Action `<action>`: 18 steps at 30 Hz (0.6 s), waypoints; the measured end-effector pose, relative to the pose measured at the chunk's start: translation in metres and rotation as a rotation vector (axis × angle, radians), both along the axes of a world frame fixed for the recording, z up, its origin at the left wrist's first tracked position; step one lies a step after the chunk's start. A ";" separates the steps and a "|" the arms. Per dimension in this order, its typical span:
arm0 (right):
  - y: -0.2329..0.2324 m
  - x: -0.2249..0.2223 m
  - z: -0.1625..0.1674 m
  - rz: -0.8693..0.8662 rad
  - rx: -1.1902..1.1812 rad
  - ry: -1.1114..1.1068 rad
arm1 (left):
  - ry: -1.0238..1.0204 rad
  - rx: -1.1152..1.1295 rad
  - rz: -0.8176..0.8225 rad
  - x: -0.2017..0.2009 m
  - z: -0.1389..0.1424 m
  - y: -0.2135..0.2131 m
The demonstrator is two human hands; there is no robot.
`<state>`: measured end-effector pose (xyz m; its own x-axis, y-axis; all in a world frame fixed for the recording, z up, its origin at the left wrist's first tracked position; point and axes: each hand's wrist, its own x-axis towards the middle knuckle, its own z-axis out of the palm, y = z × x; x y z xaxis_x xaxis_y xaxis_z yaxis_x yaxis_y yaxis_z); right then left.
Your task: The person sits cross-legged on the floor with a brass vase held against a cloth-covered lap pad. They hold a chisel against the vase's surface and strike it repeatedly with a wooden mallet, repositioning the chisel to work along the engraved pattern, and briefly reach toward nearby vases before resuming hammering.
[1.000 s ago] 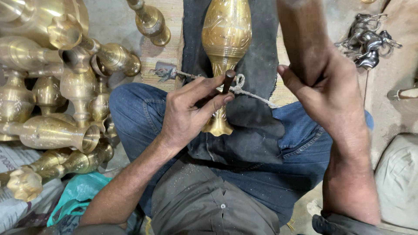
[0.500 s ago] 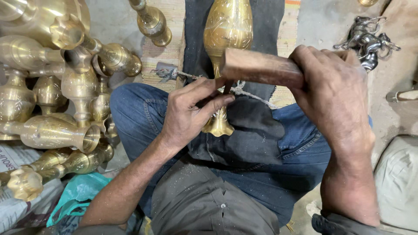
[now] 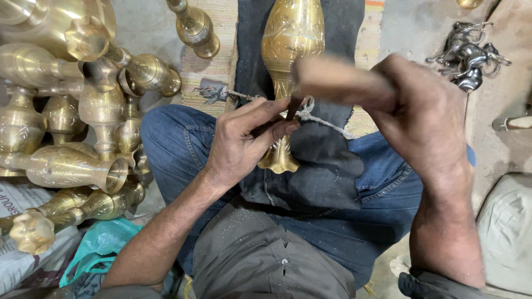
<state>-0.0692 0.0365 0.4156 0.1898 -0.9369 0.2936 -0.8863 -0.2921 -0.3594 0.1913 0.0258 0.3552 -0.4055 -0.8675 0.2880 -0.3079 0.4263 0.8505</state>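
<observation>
My left hand [image 3: 244, 141] pinches a thin punch [image 3: 290, 109] against the neck of the brass vase [image 3: 291, 50] lying across my lap, right hand [image 3: 426, 119] fisted round a blurred wooden mallet [image 3: 338, 80] just above it.

The right hand [image 3: 426, 122] now sits lower than a second ago, its wooden mallet [image 3: 338, 83] swung down from upright to level, blurred, right over the chisel [image 3: 290, 108] at the vase's neck

An engraved brass vase [image 3: 292, 50] lies lengthwise on a dark cloth across the person's lap, its flared foot pointing toward six o'clock. A thin dark chisel [image 3: 290, 108] stands against its narrow neck, with a blurred wooden mallet [image 3: 338, 83] at its two o'clock.
</observation>
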 end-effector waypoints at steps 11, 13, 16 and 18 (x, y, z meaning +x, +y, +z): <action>0.001 0.005 0.003 0.056 -0.140 0.343 | 0.029 -0.043 -0.049 0.003 -0.007 -0.002; 0.002 0.005 0.005 -0.134 0.123 -0.111 | 0.053 0.053 -0.052 0.004 -0.008 -0.003; 0.002 0.005 0.006 0.021 -0.085 0.080 | 0.023 0.012 -0.036 0.005 -0.007 -0.002; 0.002 0.004 0.005 0.091 -0.135 0.043 | 0.024 -0.003 -0.051 0.006 -0.007 -0.003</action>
<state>-0.0648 0.0381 0.4209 0.2869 -0.8679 0.4056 -0.8676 -0.4149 -0.2741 0.1970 0.0227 0.3481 -0.4417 -0.8451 0.3011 -0.2653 0.4437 0.8560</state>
